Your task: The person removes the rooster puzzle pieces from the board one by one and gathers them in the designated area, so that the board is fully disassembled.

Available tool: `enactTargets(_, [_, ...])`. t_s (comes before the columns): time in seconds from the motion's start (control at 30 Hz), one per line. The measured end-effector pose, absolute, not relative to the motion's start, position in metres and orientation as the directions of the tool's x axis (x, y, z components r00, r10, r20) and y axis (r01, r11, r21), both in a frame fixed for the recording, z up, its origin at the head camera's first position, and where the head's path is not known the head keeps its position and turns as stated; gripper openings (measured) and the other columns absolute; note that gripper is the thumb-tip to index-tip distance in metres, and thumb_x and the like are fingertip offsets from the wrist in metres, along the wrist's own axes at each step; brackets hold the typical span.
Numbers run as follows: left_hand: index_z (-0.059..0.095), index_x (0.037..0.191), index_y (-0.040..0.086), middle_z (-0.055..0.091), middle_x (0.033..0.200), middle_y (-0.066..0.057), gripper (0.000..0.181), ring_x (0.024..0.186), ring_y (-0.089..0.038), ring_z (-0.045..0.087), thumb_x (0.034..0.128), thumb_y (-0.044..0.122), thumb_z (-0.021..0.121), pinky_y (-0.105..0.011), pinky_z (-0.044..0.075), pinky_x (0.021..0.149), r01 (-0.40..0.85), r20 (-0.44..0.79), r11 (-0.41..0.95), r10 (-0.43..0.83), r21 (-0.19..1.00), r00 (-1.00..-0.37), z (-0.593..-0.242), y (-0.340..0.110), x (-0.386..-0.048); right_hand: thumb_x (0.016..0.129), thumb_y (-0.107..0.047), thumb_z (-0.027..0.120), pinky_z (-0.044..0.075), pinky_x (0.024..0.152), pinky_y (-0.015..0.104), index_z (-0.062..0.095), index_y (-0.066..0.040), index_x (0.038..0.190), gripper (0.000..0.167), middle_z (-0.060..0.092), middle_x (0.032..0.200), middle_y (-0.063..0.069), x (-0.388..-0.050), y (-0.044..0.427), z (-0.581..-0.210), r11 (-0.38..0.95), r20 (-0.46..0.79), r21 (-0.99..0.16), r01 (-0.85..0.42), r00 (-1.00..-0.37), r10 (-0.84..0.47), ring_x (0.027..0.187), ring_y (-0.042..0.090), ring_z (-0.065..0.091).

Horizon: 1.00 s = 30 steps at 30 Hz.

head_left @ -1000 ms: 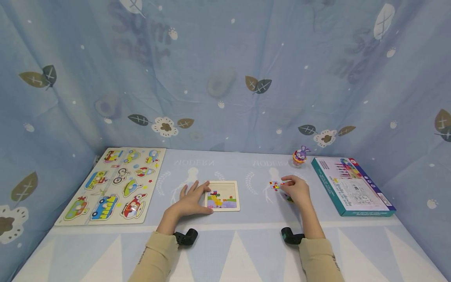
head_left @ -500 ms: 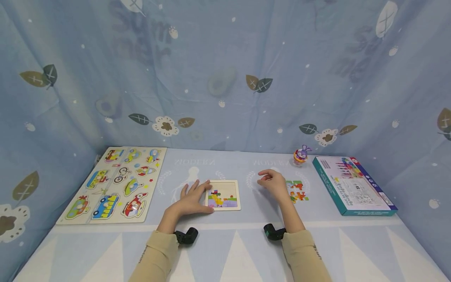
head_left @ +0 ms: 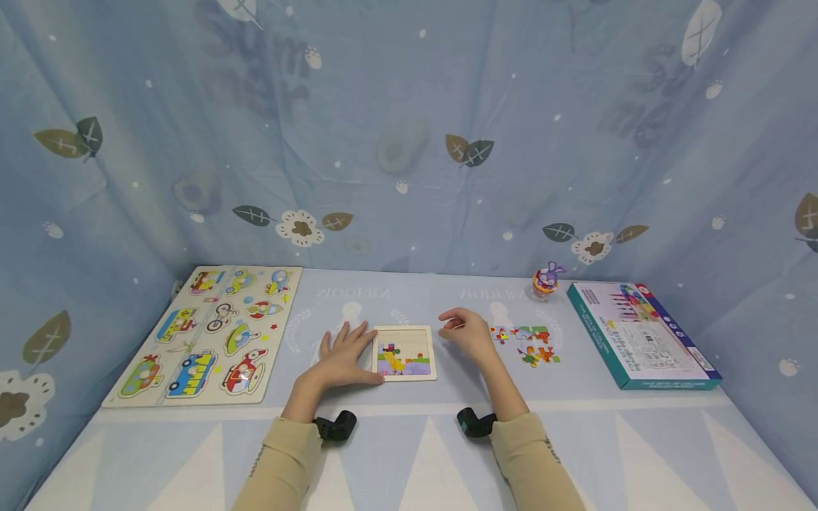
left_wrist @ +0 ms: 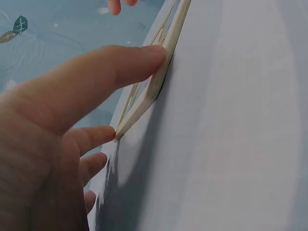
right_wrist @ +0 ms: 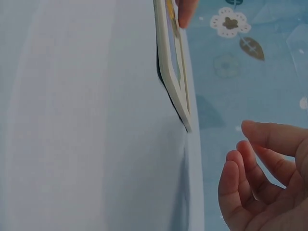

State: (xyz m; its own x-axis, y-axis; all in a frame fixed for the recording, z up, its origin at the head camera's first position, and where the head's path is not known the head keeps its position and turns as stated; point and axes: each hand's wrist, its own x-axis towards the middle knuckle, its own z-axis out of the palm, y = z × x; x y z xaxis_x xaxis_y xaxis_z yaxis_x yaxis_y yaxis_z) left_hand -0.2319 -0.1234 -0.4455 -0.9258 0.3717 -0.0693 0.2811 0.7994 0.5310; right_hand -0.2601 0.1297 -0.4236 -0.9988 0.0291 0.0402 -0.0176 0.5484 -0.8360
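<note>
My left hand (head_left: 344, 360) is spread at the left side of a small wooden puzzle frame (head_left: 433, 355), its thumb touching the near edge and one fingertip at a corner in the left wrist view. Coloured pieces (head_left: 399, 363) fill the tray's lower part; bare wood shows above them. Just right of the frame, my right hand (head_left: 471, 337) hovers with bent fingers. The right wrist view shows a gap between its thumb and fingers (right_wrist: 232, 178), and no piece is visible there. Loose puzzle pieces (head_left: 537, 344) lie to the right of this hand.
A large vehicle puzzle board (head_left: 211, 341) lies at the left. On the right is a flat box (head_left: 642, 337) with teal sides, and a small purple rabbit figure (head_left: 546, 280) stands behind the loose pieces. A patterned curtain (head_left: 409, 142) rises behind the table.
My right hand has moved left from the loose pieces to beside the frame, uncovering those pieces. My left hand has stayed at the frame with only a slight shift.
</note>
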Motion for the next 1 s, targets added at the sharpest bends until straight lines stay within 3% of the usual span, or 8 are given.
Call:
enactTargets(0.63, [0.033,0.144,0.012,0.019,0.153,-0.012,0.091,0.139,-0.041,0.001,0.0699,0.048,0.072,-0.061,-0.007,0.105,0.288,-0.087,0.811,0.381,0.51,-0.92,-0.447,-0.126,-0.234,0.081,-0.007,0.069,0.049,0.066,0.028,0.066,-0.008,0.102,0.022,0.062,0.085,0.003,-0.255,0.081,-0.425,0.59,-0.046,-0.803,-0.089,-0.977,-0.21,0.079,0.016,0.057])
enactTargets(0.83, [0.034,0.144,0.012,0.019,0.153,-0.012,0.09,0.139,-0.041,0.001,0.0704,0.048,0.073,-0.062,-0.007,0.104,0.292,-0.085,0.804,0.388,0.519,-0.918,-0.447,-0.126,-0.233,0.079,-0.01,0.07,0.048,0.075,0.033,0.067,-0.009,0.107,0.028,0.059,0.096,0.006,-0.255,0.067,-0.427,0.712,-0.094,-0.671,-0.207,-0.928,-0.359,0.085,0.019,0.056])
enactTargets(1.0, [0.034,0.143,0.011,0.019,0.153,-0.012,0.09,0.139,-0.042,0.001,0.0704,0.047,0.073,-0.062,-0.007,0.104,0.291,-0.083,0.8,0.388,0.525,-0.918,-0.447,-0.126,-0.233,0.077,-0.016,0.074,0.046,0.074,0.035,0.068,-0.011,0.102,0.026,0.055,0.095,0.006,-0.257,0.06,-0.429,0.783,-0.106,-0.562,-0.265,-0.916,-0.387,0.083,0.019,0.053])
